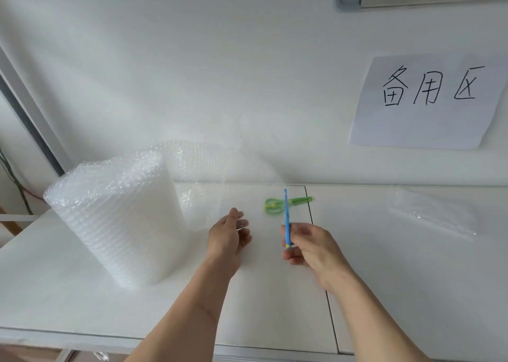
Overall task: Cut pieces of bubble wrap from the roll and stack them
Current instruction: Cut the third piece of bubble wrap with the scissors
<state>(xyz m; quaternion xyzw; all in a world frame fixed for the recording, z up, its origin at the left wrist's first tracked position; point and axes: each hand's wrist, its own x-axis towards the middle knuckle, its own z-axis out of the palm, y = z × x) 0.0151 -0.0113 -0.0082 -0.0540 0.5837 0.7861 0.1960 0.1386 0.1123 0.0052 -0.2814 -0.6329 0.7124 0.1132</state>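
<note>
A thick roll of bubble wrap [115,218] stands upright on the left of the white table [412,293]. Its loose sheet [209,174] trails to the right along the wall and down onto the table. My left hand [229,235] hovers by the sheet's lower edge, with its fingers curled and a thin clear film edge at the fingertips. My right hand [308,247] holds blue scissors [287,218], blades pointing up and away. Cut bubble wrap pieces [431,213] lie flat on the right of the table.
Green scissors [286,204] lie on the table behind the blue ones. A paper sign with handwritten characters [428,100] hangs on the wall at right. A seam [321,265] splits the tabletop. The table's front edge runs along the bottom.
</note>
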